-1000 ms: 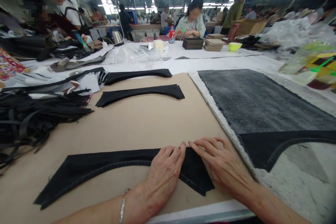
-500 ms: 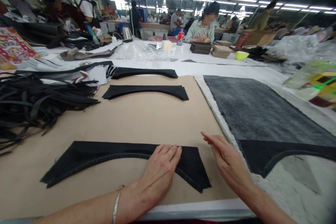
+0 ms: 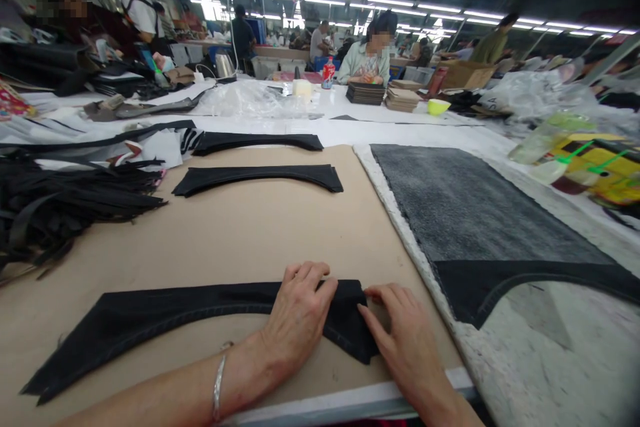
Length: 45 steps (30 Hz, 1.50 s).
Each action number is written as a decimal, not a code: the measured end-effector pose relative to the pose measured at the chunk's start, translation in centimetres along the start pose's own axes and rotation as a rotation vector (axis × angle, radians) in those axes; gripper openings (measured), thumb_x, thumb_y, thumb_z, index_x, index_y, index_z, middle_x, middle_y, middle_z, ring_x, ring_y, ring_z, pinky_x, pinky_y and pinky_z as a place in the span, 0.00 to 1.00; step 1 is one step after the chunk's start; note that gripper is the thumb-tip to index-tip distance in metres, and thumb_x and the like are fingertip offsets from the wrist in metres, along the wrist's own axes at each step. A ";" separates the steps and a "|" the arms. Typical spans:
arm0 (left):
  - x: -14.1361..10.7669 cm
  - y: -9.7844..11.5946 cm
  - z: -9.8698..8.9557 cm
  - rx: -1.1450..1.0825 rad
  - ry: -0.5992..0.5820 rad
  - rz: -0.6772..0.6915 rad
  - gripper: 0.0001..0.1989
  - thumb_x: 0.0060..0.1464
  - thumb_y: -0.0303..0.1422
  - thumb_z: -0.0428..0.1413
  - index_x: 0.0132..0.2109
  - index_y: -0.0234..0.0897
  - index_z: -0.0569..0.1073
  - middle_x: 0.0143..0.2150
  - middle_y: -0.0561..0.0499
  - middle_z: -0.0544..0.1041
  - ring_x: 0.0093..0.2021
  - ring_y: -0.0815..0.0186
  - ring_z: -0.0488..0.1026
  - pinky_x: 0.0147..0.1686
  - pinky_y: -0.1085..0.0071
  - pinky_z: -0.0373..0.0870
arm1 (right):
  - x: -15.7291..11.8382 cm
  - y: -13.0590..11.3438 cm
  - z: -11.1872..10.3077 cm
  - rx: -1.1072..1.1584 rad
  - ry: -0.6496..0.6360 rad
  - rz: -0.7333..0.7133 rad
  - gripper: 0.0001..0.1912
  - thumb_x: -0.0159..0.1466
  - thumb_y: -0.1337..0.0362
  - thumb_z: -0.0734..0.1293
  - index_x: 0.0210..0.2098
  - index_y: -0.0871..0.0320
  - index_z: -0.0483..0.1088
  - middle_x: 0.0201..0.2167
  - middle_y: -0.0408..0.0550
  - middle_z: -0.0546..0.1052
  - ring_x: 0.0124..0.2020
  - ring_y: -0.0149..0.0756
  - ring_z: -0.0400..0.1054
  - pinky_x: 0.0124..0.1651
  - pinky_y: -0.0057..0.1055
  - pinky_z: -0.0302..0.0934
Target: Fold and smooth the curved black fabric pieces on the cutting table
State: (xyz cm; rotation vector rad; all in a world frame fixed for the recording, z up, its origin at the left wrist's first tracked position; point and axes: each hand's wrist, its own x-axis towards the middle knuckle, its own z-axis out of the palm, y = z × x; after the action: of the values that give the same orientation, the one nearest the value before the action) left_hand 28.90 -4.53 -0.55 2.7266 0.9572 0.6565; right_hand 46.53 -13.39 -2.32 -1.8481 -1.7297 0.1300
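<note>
A black arched panel (image 3: 200,303), with a stitched-looking curved edge and layered ends, lies on the beige board in front of me. My left hand (image 3: 303,303) rests on it right of the middle, fingers loosely bent over its upper edge and holding nothing. At the panel's right end is my right hand (image 3: 400,327), thumb and fingers apart, the tips touching or very near that end. Part of the panel is hidden under my left hand. Farther back lie a similar arched black stack (image 3: 260,178) and another black piece (image 3: 257,141).
Black strips (image 3: 75,207) are heaped at the left. On the right, a grey-black textured sheet (image 3: 480,207) lies on a pale slab (image 3: 525,360), with a black arched piece (image 3: 465,283) along its near edge. Beyond are a red can (image 3: 328,73), a yellow-green bowl (image 3: 439,107) and a seated co-worker (image 3: 365,63).
My right hand has moved left and down to the panel's right end. The panel's left end has swung toward me. My left hand stays on it, its fingers more bent. The view has shifted slightly.
</note>
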 end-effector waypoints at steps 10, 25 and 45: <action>3.3 1.6 1.4 0.083 -0.142 0.067 0.03 0.59 0.25 0.54 0.39 0.38 0.70 0.40 0.50 0.73 0.42 0.60 0.66 0.43 0.61 0.64 | -0.7 0.1 0.1 0.096 0.063 0.032 0.07 0.66 0.69 0.59 0.42 0.54 0.66 0.37 0.48 0.71 0.41 0.46 0.62 0.43 0.42 0.52; -0.2 2.6 2.9 0.115 -0.079 0.247 0.12 0.58 0.24 0.54 0.50 0.32 0.71 0.45 0.47 0.74 0.43 0.60 0.69 0.46 0.66 0.70 | 2.5 0.8 -1.4 0.186 -0.175 0.241 0.10 0.66 0.70 0.60 0.42 0.57 0.71 0.40 0.47 0.73 0.40 0.38 0.68 0.44 0.33 0.58; -1.2 2.1 3.7 0.193 0.075 0.286 0.16 0.61 0.27 0.48 0.55 0.29 0.69 0.52 0.42 0.73 0.51 0.58 0.69 0.52 0.65 0.66 | 5.9 0.4 -0.9 0.067 -0.342 0.359 0.09 0.61 0.75 0.62 0.31 0.57 0.71 0.26 0.41 0.75 0.30 0.34 0.69 0.33 0.28 0.56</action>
State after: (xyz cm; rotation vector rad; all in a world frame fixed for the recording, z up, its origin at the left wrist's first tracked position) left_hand 30.92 -6.97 -3.66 3.0649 0.6815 0.7545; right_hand 48.20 -8.20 0.14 -2.1642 -1.5603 0.6722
